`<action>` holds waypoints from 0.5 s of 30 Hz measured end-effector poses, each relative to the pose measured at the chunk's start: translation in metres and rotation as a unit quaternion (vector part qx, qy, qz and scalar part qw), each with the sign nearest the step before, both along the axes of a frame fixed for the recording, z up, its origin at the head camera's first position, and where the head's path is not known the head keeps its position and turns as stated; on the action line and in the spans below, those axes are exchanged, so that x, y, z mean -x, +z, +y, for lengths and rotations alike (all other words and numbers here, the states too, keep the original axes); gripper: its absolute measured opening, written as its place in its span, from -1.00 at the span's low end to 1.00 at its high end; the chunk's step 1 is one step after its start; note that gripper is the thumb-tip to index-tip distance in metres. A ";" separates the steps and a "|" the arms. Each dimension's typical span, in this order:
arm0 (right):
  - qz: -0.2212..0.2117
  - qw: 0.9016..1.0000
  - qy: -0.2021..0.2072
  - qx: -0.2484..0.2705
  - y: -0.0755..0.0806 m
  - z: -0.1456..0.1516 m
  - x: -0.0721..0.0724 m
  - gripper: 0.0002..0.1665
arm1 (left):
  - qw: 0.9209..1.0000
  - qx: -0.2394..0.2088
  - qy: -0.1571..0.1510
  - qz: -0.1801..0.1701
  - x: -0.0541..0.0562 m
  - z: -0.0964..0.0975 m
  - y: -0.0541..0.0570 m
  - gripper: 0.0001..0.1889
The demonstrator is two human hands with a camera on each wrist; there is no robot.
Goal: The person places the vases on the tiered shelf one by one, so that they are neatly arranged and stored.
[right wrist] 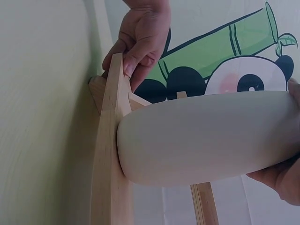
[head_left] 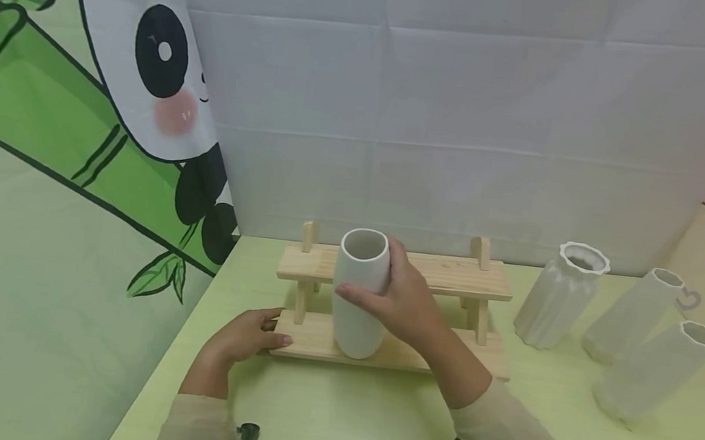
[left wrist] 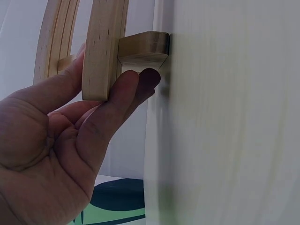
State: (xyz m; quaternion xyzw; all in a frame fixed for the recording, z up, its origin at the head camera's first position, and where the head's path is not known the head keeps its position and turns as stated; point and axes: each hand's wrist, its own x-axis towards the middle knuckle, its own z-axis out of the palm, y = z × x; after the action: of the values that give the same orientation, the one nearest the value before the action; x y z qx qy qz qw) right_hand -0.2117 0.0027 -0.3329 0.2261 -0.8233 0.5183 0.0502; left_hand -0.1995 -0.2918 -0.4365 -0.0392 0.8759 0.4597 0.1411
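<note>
A smooth white vase (head_left: 356,326) stands upright on the lower board of a two-tier wooden shelf (head_left: 434,360), left of the board's middle. My right hand (head_left: 405,302) grips its upper part, thumb across the front and fingers round the far side. In the right wrist view, the base of the vase (right wrist: 206,136) meets the board. My left hand (head_left: 241,336) pinches the left end of the lower board, thumb on top. The left wrist view shows fingers (left wrist: 124,89) beneath that board end (left wrist: 98,70), beside a wooden foot.
Right of the shelf are a fluted white vase (head_left: 548,308) with a wavy rim, a pale vase (head_left: 631,317) with a heart-shaped handle, and another pale vase (head_left: 655,374). A panda-printed cloth (head_left: 114,77) hangs at the left. Small black objects (head_left: 248,435) sit beside both sleeves.
</note>
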 end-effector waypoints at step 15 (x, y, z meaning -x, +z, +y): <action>0.015 1.000 0.008 0.000 0.004 -0.018 0.001 0.12 | 1.000 -0.002 -0.003 0.001 -0.001 -0.001 0.001 -0.28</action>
State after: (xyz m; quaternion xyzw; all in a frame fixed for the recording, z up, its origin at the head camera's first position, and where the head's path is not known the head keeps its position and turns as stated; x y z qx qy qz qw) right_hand -0.2124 -0.0149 -0.3294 0.2403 -0.8208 0.5149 0.0581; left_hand -0.1989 -0.2930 -0.4359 -0.0363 0.8754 0.4607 0.1416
